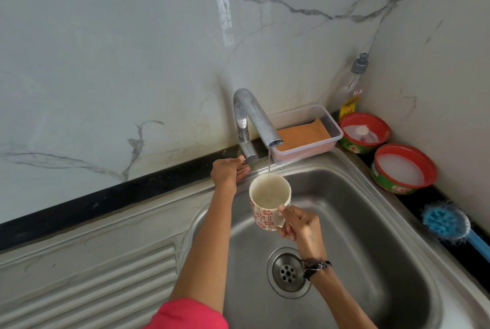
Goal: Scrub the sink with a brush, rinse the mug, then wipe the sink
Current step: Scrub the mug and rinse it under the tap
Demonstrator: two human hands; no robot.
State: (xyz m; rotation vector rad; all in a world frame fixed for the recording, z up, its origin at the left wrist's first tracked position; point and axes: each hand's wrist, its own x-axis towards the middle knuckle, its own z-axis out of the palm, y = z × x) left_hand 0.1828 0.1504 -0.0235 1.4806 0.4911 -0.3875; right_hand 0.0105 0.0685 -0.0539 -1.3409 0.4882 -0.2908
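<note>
The bottle [351, 89] in the corner carries a yellow label and a small white one, but the writing on them is too small to read, and the white letters on the green side of the near tub [403, 169] are blurred as well. This tub, with a red rim, holds a white paste; the second tub [364, 132] behind it holds the same white mass with a small round thing lying in it. A clear plastic box [307, 133] stands on the rim of the sink [371, 212] behind the tap [254, 121], and an orange cloth [305, 133] lies inside it. The mug [269, 202], white with red flowers, is held upright above the basin, directly under the spout, and a thin stream of water [269, 166] falls into it; some water is already in the bottom. The right hand [299, 222] holds the mug by its handle, fingers curled around it. The left hand [230, 170] is at the lever of the tap, fingers bent around it. A blue brush [446, 224] lies on the dark surface to the right of the sink, bristles up, apart from both hands. The drain [288, 272] is partly covered by the right wrist.
</note>
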